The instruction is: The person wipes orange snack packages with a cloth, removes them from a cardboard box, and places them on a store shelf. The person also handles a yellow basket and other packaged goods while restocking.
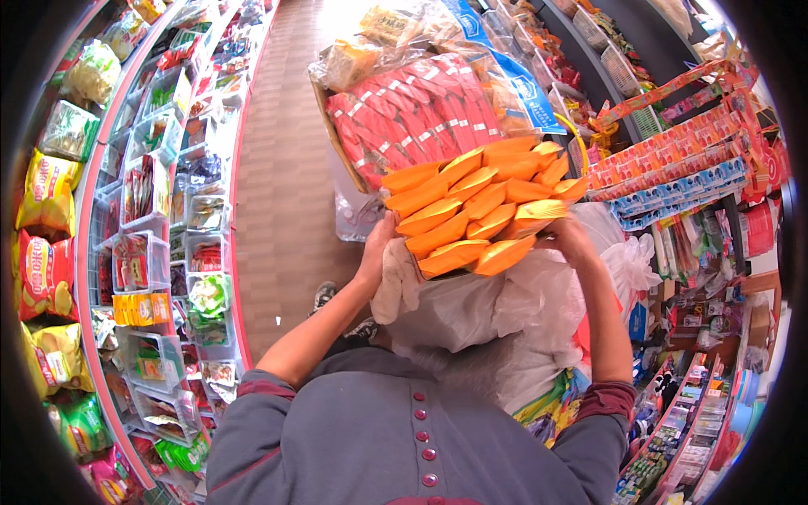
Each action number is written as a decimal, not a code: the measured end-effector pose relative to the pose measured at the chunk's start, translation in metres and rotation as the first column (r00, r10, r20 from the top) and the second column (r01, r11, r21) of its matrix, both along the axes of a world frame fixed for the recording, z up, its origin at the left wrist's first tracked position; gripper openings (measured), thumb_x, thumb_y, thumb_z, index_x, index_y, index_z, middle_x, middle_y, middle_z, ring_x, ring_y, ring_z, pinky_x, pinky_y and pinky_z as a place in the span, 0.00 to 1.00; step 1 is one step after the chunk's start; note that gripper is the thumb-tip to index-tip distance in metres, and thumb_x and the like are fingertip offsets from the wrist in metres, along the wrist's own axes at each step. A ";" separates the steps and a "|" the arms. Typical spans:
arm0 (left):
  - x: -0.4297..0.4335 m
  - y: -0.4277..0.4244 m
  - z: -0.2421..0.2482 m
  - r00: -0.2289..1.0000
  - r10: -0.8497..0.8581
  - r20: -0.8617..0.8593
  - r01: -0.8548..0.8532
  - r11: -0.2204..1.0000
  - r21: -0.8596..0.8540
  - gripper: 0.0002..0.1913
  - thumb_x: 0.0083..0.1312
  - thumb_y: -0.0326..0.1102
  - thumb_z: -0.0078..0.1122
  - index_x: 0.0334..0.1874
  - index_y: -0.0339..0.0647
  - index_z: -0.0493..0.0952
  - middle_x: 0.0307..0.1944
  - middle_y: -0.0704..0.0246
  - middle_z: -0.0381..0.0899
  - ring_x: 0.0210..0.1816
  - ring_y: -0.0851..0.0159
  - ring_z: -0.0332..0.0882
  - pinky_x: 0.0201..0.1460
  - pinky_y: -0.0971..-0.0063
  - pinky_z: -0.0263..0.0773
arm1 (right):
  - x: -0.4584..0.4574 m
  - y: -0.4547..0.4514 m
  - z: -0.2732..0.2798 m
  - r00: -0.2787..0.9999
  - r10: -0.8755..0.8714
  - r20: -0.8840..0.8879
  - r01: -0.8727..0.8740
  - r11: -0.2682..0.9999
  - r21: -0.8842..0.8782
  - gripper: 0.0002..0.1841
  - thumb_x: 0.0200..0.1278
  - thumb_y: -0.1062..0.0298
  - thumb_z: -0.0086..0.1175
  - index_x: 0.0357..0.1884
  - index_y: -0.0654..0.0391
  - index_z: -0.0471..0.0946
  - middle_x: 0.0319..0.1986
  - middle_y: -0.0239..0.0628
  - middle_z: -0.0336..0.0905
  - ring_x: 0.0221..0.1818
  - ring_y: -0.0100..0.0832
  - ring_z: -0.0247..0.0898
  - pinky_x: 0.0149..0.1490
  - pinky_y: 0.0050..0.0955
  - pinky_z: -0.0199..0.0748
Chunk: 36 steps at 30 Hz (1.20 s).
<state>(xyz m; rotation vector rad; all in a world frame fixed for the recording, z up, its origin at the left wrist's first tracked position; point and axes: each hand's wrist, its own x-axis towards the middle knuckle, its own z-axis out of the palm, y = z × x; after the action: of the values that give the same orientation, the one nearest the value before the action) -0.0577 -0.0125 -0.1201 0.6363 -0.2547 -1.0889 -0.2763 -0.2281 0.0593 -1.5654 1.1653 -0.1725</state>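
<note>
My left hand (377,246) and my right hand (567,238) grip opposite sides of a carton packed with rows of shiny orange snack packets (480,199). The carton is tilted, and the packets hide most of its walls. A whitish cloth, possibly a work glove (396,284), hangs beside my left fingers. Just beyond, and partly covered by the orange packets, is a cardboard box of red packets (420,113). Clear bags of wrapped pastries (391,25) lie along that box's far side.
Shelves with clear plastic bins (142,259) and snack bags (47,271) line the left. White plastic bags (505,309) bulge below the carton. At right hang strips of red and blue sachets (675,158), near shelves of small goods (669,435). Wood-look floor (271,158) runs along the aisle.
</note>
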 end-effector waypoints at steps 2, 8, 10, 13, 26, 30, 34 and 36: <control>0.007 0.006 0.025 0.998 0.056 -0.001 -0.056 0.997 0.046 0.22 0.73 0.51 0.47 0.52 0.37 0.72 0.49 0.68 0.77 0.48 0.73 0.74 0.51 0.77 0.70 | 0.002 0.007 0.025 0.997 0.017 0.078 -0.022 0.997 0.071 0.19 0.60 0.71 0.43 0.53 0.64 0.74 0.45 0.43 0.79 0.45 0.37 0.78 0.47 0.31 0.80; 0.068 0.030 0.084 0.997 -0.029 -0.074 0.030 1.000 0.005 0.19 0.74 0.50 0.45 0.39 0.39 0.75 0.32 0.71 0.78 0.35 0.72 0.77 0.43 0.77 0.74 | 0.034 0.013 0.077 0.981 -0.159 0.112 0.170 0.981 -0.096 0.16 0.61 0.70 0.45 0.48 0.66 0.75 0.44 0.45 0.80 0.43 0.39 0.79 0.48 0.35 0.79; 0.115 0.054 0.094 0.995 0.039 -0.087 -0.033 0.997 0.065 0.22 0.74 0.54 0.41 0.43 0.39 0.75 0.36 0.68 0.80 0.39 0.70 0.78 0.45 0.75 0.75 | 0.052 0.012 0.082 0.971 0.019 0.240 -0.007 0.999 -0.050 0.18 0.65 0.64 0.50 0.52 0.64 0.73 0.48 0.42 0.78 0.47 0.39 0.79 0.51 0.37 0.78; 0.179 0.081 0.117 0.964 0.180 -0.196 -0.198 0.977 -0.077 0.29 0.73 0.60 0.35 0.50 0.39 0.74 0.44 0.63 0.79 0.44 0.67 0.78 0.49 0.73 0.75 | 0.091 0.015 0.079 0.941 -0.136 0.310 0.090 0.983 0.159 0.23 0.68 0.55 0.50 0.61 0.56 0.68 0.55 0.41 0.74 0.52 0.40 0.75 0.57 0.42 0.76; 0.341 0.127 0.145 0.941 -0.301 0.155 0.309 0.951 -0.029 0.27 0.71 0.48 0.52 0.64 0.35 0.65 0.58 0.66 0.71 0.58 0.71 0.67 0.64 0.75 0.61 | 0.338 0.077 0.032 0.917 0.210 0.338 -0.307 0.913 0.266 0.18 0.64 0.67 0.54 0.54 0.62 0.73 0.48 0.37 0.78 0.47 0.30 0.77 0.53 0.30 0.76; 0.387 0.140 0.130 0.952 -0.299 0.060 0.295 0.953 0.066 0.29 0.73 0.52 0.45 0.66 0.35 0.63 0.59 0.64 0.71 0.58 0.69 0.69 0.63 0.74 0.65 | 0.406 0.072 0.039 0.859 0.394 0.328 -0.477 0.849 0.228 0.15 0.64 0.69 0.53 0.51 0.64 0.77 0.45 0.35 0.80 0.44 0.24 0.77 0.50 0.23 0.75; 0.424 0.158 0.117 0.965 -0.244 -0.093 0.254 0.960 0.117 0.29 0.74 0.52 0.43 0.66 0.35 0.64 0.58 0.64 0.72 0.58 0.68 0.70 0.62 0.74 0.66 | 0.476 0.052 0.037 0.688 0.679 0.255 -0.699 0.715 -0.016 0.16 0.63 0.69 0.50 0.50 0.66 0.77 0.46 0.36 0.80 0.46 0.24 0.75 0.52 0.24 0.72; 0.448 0.158 0.106 0.979 -0.160 -0.129 0.176 0.977 0.122 0.28 0.74 0.52 0.43 0.66 0.35 0.64 0.58 0.64 0.72 0.58 0.68 0.70 0.62 0.73 0.66 | 0.506 0.039 0.030 0.686 0.721 0.101 -0.715 0.693 -0.092 0.16 0.63 0.68 0.48 0.48 0.67 0.77 0.48 0.37 0.76 0.51 0.27 0.72 0.54 0.26 0.71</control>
<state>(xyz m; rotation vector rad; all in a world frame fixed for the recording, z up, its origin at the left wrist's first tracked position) 0.3907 0.1452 -0.0144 0.6752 -0.1352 -1.3110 0.2296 -0.1893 0.0896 -1.9109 0.3682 0.2287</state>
